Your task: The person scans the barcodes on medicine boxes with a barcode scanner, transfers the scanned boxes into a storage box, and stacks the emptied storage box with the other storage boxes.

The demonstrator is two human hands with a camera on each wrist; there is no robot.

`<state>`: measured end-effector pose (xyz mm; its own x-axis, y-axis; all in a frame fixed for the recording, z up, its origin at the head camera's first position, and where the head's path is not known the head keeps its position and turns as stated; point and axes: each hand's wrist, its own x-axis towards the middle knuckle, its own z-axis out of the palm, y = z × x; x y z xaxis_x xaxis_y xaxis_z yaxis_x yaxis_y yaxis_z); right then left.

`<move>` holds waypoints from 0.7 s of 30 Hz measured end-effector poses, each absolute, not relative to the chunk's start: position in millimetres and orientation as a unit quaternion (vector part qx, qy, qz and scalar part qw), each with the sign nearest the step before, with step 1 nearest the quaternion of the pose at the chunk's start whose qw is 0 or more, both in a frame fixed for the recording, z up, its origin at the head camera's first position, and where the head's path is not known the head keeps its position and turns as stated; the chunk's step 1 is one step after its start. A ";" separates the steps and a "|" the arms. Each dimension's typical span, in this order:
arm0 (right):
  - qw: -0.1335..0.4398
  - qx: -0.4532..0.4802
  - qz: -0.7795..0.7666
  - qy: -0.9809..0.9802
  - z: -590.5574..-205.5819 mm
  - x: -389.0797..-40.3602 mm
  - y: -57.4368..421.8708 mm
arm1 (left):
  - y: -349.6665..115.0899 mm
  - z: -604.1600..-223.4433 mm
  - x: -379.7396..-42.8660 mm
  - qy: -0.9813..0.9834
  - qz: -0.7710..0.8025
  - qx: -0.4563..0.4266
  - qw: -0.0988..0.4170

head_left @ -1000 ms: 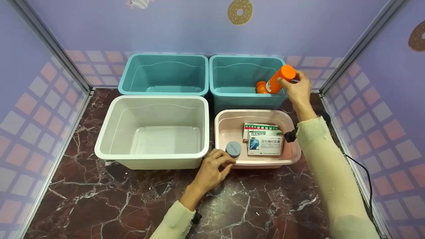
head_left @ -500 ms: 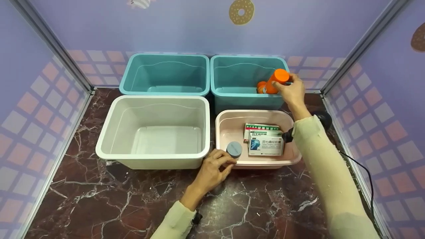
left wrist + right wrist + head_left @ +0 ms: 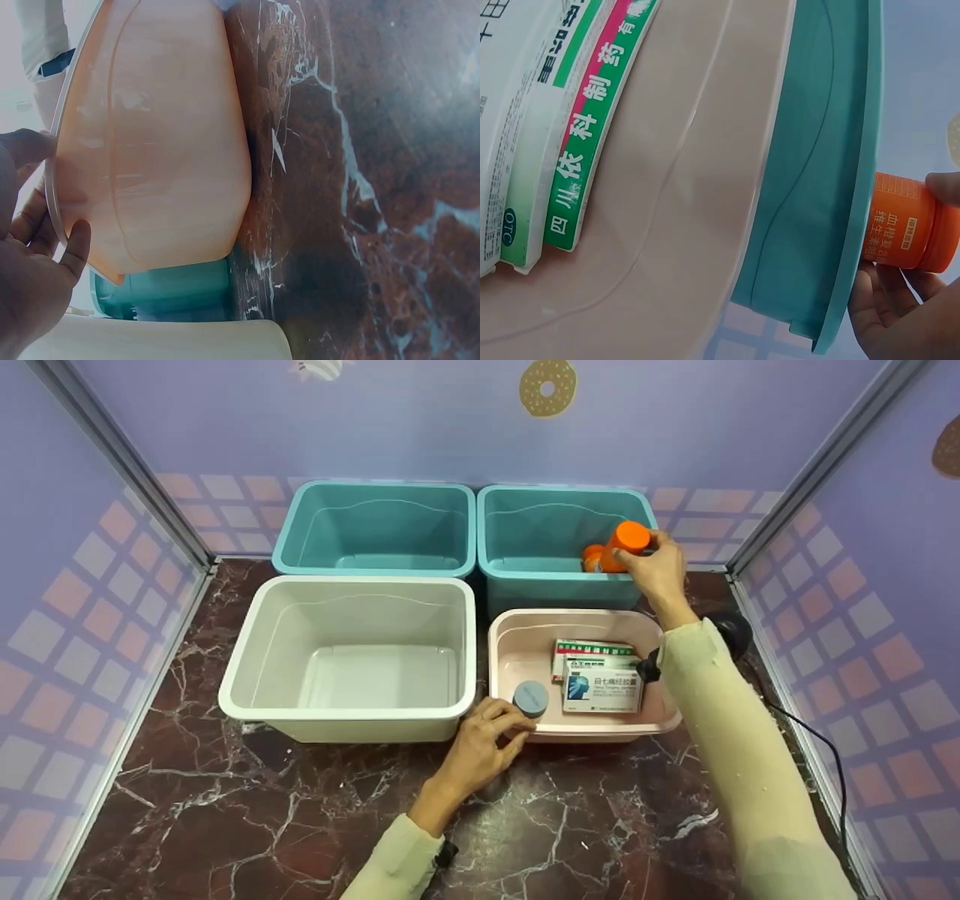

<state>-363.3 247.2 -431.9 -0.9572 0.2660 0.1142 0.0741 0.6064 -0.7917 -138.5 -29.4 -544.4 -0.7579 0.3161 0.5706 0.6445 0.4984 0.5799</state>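
My right hand [image 3: 658,572] grips an orange bottle [image 3: 628,540] with an orange cap, tilted inside the right teal bin [image 3: 559,585]. Below its cap, the right wrist view shows the bottle's printed side [image 3: 896,225] just beyond the bin's rim. Beside it in that bin lies another orange container [image 3: 592,556], partly hidden. At the front left corner of the pink bin [image 3: 525,667], my left hand [image 3: 480,746] pinches the rim; the left wrist view shows fingers [image 3: 77,247] on both sides of it. A round blue-grey lid [image 3: 530,699] stands inside, close to those fingers.
Several medicine boxes [image 3: 602,690] lie overlapped in the pink bin. A white bin [image 3: 360,714] stands to its left, with another teal bin [image 3: 375,562] behind. Walls close in the marbled table [image 3: 300,810]. A black cable [image 3: 821,739] runs along the right side.
My right hand has lowered the orange bottle deeper into the right teal bin and slightly to the left. The left hand stays at the pink bin's rim.
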 end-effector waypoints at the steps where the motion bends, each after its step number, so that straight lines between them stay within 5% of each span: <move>1: 0.110 -0.096 0.430 -0.891 -432.2 -363.4 247.3 | -29.6 -544.2 -138.5 -0.842 -0.412 -0.285 0.197; 21: 0.095 -0.070 0.412 -0.904 -430.0 -361.4 250.0 | -28.6 -542.7 -136.3 -0.845 -0.412 -0.279 0.197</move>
